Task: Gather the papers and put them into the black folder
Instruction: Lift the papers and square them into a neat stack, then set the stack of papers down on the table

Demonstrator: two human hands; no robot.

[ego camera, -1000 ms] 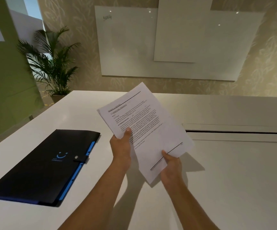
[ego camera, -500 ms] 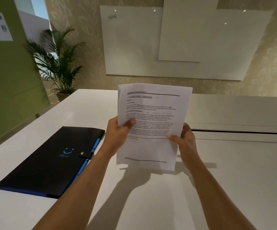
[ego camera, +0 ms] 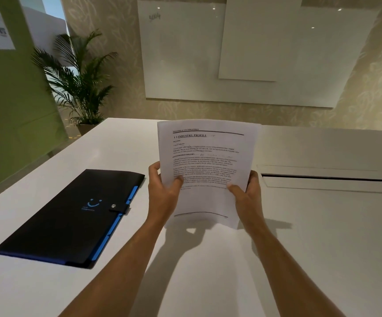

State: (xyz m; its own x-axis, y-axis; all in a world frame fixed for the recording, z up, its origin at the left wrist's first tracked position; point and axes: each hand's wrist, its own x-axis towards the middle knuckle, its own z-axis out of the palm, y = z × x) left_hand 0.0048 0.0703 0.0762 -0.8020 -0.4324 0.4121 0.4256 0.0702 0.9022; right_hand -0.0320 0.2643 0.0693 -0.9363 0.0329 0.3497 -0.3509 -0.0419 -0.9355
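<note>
Two hands hold the papers [ego camera: 206,165] upright above the white surface [ego camera: 322,236]. Left of the papers, the black folder [ego camera: 71,218] lies flat and snapped closed, blue tabs along its near edge. The left hand [ego camera: 162,191] pinches the papers' left edge, thumb on the printed face. The right hand [ego camera: 246,193] pinches the right edge likewise.

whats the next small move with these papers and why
Probably free the left hand to undo the snap strap on the black folder. Both hands hold the papers upright above the table, and the folder lies shut to the left, so nothing can go in yet.
</note>
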